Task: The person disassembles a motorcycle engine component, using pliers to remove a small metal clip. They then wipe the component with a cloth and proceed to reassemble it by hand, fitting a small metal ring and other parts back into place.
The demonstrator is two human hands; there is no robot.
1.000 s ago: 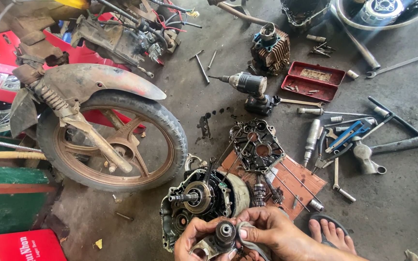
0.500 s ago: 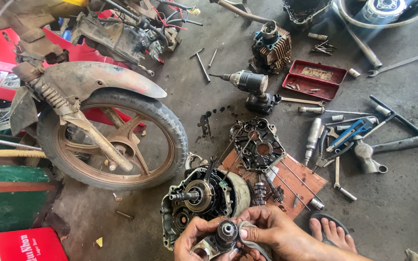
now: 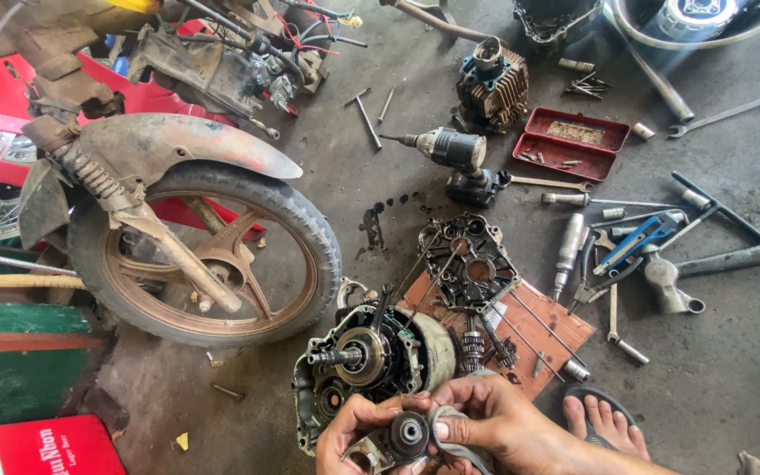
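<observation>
- left hand [image 3: 354, 431] and right hand [image 3: 485, 422] both clench a small round gear part [image 3: 409, 433] at 6 o'clock.
- opened engine case [image 3: 367, 361] at 12 o'clock of it; stripped, reassembly seemingly remains.

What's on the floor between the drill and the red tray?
Nothing: in the head view, bare concrete separates the drill from the red tray. A wrench lies just below that gap.

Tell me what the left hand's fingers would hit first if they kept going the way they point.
Likely the round dark part the left hand already grips; its fingers point right, toward the right hand.
</observation>
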